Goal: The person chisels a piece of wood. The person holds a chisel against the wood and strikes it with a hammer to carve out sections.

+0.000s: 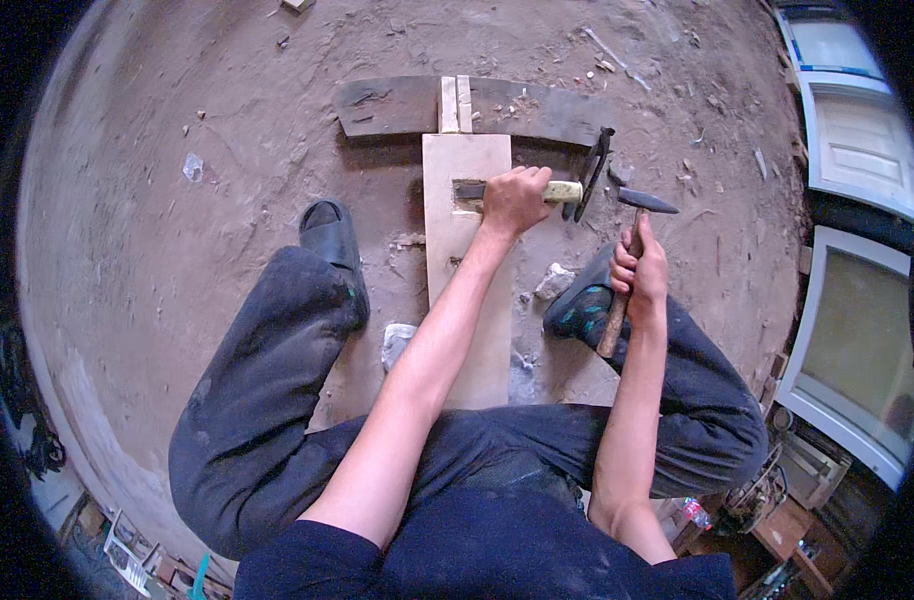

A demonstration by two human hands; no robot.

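My left hand (pixel 517 200) is wrapped round a chisel (pixel 565 191) with a pale handle. Its dark blade points left and lies at a rectangular cut in a light wooden plank (pixel 467 260), which runs from between my legs away from me. In my right hand (pixel 641 262), to the right of the plank, is a hammer (pixel 649 202) gripped by its wooden handle. The hammer head is apart from the chisel. The plank's far end meets a dark, curved board (pixel 397 107) lying crosswise, where two pale wood strips (pixel 456 104) sit.
A dark slender metal tool (pixel 594 172) leans by the board's right end. Stone-like lumps (pixel 554 282) lie beside my right foot and left of the plank. Wood chips litter the dirt floor (pixel 247 120). White-framed panels (pixel 857 340) stand along the right; a plastic bottle (pixel 697 514) is behind them.
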